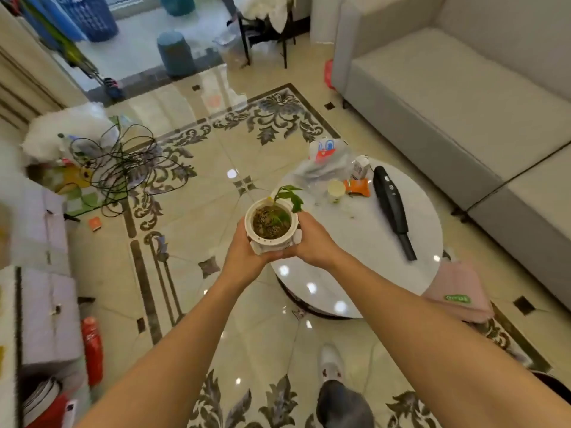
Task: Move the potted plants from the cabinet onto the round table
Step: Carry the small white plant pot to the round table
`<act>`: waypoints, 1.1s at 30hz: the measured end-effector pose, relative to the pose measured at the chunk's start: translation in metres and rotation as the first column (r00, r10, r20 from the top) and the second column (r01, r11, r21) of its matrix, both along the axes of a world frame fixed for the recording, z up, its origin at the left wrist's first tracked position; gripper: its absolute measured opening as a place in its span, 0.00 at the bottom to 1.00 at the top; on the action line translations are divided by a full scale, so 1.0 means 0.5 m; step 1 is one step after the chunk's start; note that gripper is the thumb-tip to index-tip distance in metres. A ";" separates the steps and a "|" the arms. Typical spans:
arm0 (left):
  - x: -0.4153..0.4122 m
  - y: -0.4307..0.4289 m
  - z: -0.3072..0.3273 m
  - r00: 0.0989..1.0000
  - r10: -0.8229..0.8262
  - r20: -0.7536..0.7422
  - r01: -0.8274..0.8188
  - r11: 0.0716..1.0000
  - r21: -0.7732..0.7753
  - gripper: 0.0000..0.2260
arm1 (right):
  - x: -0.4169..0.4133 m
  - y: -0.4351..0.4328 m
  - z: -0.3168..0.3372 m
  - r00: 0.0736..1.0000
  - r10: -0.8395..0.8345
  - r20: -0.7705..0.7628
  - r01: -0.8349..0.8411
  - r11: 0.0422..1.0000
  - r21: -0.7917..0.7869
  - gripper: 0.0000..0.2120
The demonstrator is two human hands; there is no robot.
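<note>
A small white potted plant (272,222) with brown soil and a few green leaves is held in the air at the left edge of the round white table (364,242). My left hand (245,254) cups the pot from the left and below. My right hand (312,239) grips it from the right. The pot's bottom is hidden by my fingers. The pot is upright, above the table's near left rim and the floor beside it.
On the table lie a black handheld vacuum (392,208), a paper cup (336,189), an orange packet (357,187), a small carton (361,168) and a plastic bag (324,159). A grey sofa (463,97) stands right. Tangled cables (120,162) lie on the floor left. A pink cloth (460,291) lies by the table.
</note>
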State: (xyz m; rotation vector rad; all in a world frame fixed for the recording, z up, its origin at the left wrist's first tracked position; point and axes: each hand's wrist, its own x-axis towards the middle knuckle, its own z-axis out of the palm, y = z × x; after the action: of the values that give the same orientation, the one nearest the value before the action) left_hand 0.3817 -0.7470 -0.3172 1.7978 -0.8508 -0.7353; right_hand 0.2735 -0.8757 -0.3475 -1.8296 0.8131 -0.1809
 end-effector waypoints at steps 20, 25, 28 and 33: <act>0.038 -0.358 -0.642 0.998 0.065 -0.011 -0.060 0.964 0.259 0.41 | 0.010 -0.329 -0.624 0.993 -0.114 -0.015 0.115 0.982 0.151 0.40; 0.083 -0.400 -0.681 0.998 0.001 -0.069 0.016 0.969 0.245 0.35 | 0.049 -0.374 -0.641 0.995 -0.089 0.038 0.083 0.987 0.137 0.36; 0.108 -0.414 -0.697 0.998 -0.024 -0.053 0.036 0.971 0.234 0.35 | 0.077 -0.404 -0.644 0.994 -0.062 0.086 0.053 0.994 0.097 0.35; 0.119 -0.415 -0.716 0.996 0.017 -0.093 0.006 0.970 0.241 0.38 | 0.084 -0.427 -0.661 0.995 -0.068 0.071 0.055 0.985 0.166 0.38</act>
State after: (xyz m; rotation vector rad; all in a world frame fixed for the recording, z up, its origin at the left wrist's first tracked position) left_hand 0.4410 -0.9546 -0.6753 1.9612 -0.7169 -0.9459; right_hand 0.3154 -1.0894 -0.6782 -1.6353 0.8078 -0.2159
